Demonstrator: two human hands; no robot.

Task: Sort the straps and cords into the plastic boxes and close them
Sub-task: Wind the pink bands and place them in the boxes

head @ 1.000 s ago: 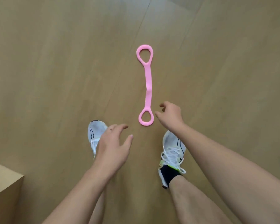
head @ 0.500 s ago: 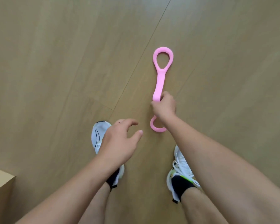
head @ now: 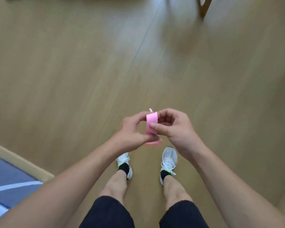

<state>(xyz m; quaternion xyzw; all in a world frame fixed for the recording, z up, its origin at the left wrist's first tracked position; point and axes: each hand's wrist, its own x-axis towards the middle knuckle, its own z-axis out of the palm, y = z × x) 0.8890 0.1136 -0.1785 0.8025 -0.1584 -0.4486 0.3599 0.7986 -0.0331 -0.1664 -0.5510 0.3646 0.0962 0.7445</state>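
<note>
- Hands at centre frame, above wooden floor point(head: 72, 71)
- Left hand point(head: 132, 134) and right hand point(head: 173, 125) fingers both curl round folded pink strap point(head: 151, 123), pinching it

Wooden floor point(head: 72, 71), perhaps chair legs point(head: 204, 5).

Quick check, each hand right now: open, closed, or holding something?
Left hand: fingers curled, holding the folded pink strap.
Right hand: pinching the same pink strap with its thumb.

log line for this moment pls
phase: folding | left hand: holds pink strap | right hand: pinches pink strap | strap: off floor, bunched between hands | boxes: not in view
</note>
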